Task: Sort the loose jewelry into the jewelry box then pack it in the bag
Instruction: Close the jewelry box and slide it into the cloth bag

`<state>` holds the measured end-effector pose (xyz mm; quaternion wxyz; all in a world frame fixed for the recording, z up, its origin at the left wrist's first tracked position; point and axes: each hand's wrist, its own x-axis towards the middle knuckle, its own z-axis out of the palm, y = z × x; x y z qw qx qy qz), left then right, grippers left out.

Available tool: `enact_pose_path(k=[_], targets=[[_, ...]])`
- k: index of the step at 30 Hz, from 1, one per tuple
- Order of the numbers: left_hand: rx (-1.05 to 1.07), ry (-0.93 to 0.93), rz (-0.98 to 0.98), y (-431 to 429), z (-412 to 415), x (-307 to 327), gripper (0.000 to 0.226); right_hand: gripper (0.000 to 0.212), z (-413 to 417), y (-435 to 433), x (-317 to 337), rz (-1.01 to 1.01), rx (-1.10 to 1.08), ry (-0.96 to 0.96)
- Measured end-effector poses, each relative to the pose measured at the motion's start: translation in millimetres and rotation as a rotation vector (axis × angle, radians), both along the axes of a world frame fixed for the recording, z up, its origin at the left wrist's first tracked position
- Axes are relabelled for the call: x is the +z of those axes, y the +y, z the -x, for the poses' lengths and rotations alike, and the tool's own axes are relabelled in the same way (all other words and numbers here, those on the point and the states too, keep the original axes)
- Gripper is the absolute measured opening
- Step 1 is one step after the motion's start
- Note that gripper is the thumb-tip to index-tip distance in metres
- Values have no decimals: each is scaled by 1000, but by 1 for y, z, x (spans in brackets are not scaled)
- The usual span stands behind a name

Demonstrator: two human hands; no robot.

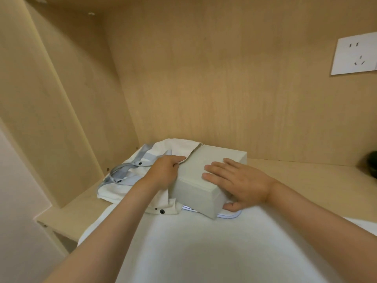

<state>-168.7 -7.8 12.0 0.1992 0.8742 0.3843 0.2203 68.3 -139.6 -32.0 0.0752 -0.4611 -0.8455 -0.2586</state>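
Closed jewelry box (193, 170) lies flat under right fingers (218, 168), far end at mouth of canvas tote bag (163, 148), most of box not yet inside.

Right hand (242, 182): fingers straight, pressing lid; thumb (230, 206) against near side.

Left hand (163, 172): fingers curled, pinching bag rim just beside box.

Risks, judged:
- box corner catches rim, fabric bunches, box stalls
- flat palm slides over lid instead of pushing
- strap (230, 216) below thumb looks trapped under box, may drag
- tilt could spill contents
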Motion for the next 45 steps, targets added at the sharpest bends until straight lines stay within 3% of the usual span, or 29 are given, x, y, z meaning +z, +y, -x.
enact_pose_path(k=[6,12,15,18,22,27,29,33,39,42,45], targets=[[40,-37,35,8,2,1,35,94,2,-2,-10,-95,-74,116],[23,-126,92,11,4,11,32,78,21,1,-6,-166,-33,142],[4,-124,61,12,8,26,33,83,49,7,-1,-185,18,150],[15,-136,71,14,19,34,31,84,74,17,0,-147,61,124],[27,-16,56,16,26,23,26,78,79,29,-4,-70,109,124],[97,60,44,25,14,31,39,70,44,35,3,75,153,344],[122,139,67,30,7,39,47,52,30,44,12,41,63,493],[199,385,22,40,-13,53,64,39,18,78,30,108,-242,743],[248,566,-57,53,-46,55,61,43,19,129,35,534,-473,955],[213,572,-34,63,-52,55,50,37,14,134,36,507,-493,976],[181,456,34,73,-50,53,45,18,2,134,40,470,-469,1008]])
